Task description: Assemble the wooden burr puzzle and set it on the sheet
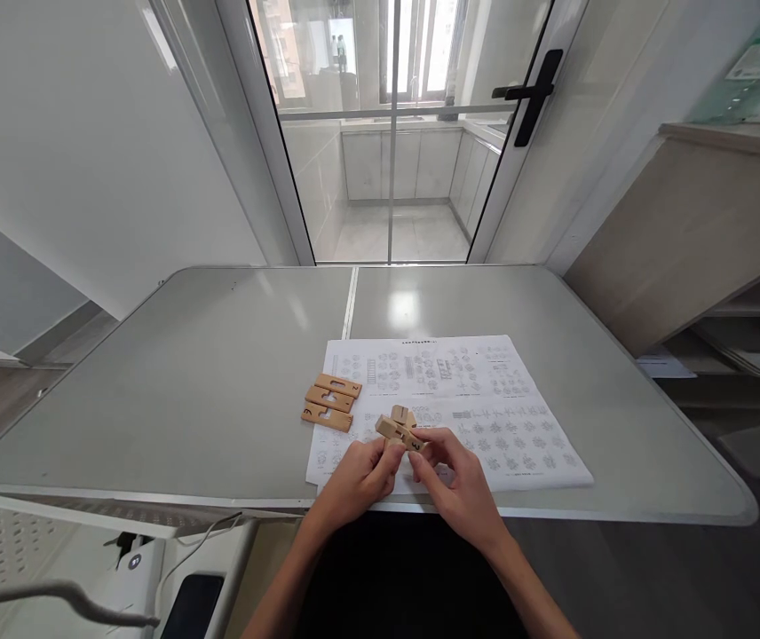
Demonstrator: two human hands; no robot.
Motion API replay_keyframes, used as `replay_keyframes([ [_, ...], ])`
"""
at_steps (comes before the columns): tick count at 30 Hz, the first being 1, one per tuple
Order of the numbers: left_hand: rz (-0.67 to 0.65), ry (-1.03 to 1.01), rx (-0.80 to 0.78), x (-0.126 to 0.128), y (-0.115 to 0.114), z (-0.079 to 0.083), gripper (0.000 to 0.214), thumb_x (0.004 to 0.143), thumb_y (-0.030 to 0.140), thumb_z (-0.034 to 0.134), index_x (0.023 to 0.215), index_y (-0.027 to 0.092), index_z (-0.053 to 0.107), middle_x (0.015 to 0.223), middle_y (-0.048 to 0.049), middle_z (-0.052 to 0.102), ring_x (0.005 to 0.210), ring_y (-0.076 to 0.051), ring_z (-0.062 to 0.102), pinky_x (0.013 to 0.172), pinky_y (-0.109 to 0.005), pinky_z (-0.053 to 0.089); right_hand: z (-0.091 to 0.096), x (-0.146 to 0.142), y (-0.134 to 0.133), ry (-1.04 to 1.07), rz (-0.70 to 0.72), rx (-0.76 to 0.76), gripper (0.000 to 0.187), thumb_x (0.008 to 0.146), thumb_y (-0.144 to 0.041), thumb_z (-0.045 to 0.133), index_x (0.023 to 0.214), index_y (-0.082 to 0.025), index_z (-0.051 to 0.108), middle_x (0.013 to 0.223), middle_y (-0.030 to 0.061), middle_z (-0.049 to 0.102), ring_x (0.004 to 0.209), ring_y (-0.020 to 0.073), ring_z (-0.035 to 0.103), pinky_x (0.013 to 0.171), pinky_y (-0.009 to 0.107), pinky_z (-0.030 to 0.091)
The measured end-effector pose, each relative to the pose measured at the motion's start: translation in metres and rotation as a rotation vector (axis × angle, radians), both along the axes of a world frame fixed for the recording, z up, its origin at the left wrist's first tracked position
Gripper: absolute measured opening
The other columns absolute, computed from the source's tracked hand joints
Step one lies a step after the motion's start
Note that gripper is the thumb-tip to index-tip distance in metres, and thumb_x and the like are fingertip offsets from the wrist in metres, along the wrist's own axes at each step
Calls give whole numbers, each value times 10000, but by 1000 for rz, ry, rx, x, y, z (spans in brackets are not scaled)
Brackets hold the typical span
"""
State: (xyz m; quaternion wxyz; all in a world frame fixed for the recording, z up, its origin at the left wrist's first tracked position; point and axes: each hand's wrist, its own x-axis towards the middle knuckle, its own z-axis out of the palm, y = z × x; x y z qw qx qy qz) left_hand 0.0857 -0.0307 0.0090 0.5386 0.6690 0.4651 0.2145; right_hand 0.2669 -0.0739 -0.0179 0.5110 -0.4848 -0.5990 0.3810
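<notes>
Between my two hands is a wooden interlocking puzzle (399,426), made of several light-brown pieces crossing each other; one end bears a dark number. My left hand (365,470) pinches it from the lower left, thumb against the fingers. From the right, my right hand (452,475) grips a numbered end with thumb and fingertips. Beneath the puzzle lies a printed instruction sheet (500,408) covered with small diagrams. Left of the puzzle, three flat notched wooden pieces (328,402) with numbers rest in a stack-like row, partly over the sheet's left edge.
The grey table (173,382) has a metal rim and a seam. Beyond it stands a glass door (390,186) with a black handle (534,93). At lower left, a white cart (87,550) holds a phone (193,605) and cables. Wooden shelving (692,231) is at right.
</notes>
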Motion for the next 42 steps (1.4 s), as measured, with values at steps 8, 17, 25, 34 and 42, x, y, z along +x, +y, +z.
replay_keyframes([
  [8,-7,16,38,1,1,2,565,1037,593,432,619,213,455,497,37,475,516,-125,428,545,-269,346,-5,2,1,32,14,-46,274,1103,-438,507,1179,-224,659,748,3,667,653,180,647,648,313,554],
  [17,-3,33,26,1,0,0,574,1039,585,420,596,222,431,472,30,471,496,-128,422,534,-269,353,-7,2,0,48,26,-68,209,1094,-404,536,1187,-235,619,723,-27,599,634,164,605,555,274,471],
  [25,-30,7,-15,1,1,-2,590,1041,586,418,583,215,439,461,32,460,466,-114,408,506,-261,333,-5,0,1,50,17,5,127,1078,-330,568,1151,-254,639,1008,37,671,667,141,619,609,291,523],
  [34,-32,12,-1,0,0,-1,552,1050,558,416,624,208,454,493,40,475,490,-112,425,527,-254,349,-8,3,1,79,0,-37,180,1058,-377,624,1169,-238,652,853,15,655,746,175,643,713,312,555],
  [42,-69,5,53,-2,1,-1,471,1063,539,411,858,168,616,559,57,487,524,-115,431,548,-245,350,-8,4,3,184,75,-134,232,1084,-443,569,1097,-221,637,883,24,701,663,145,582,651,281,498],
])
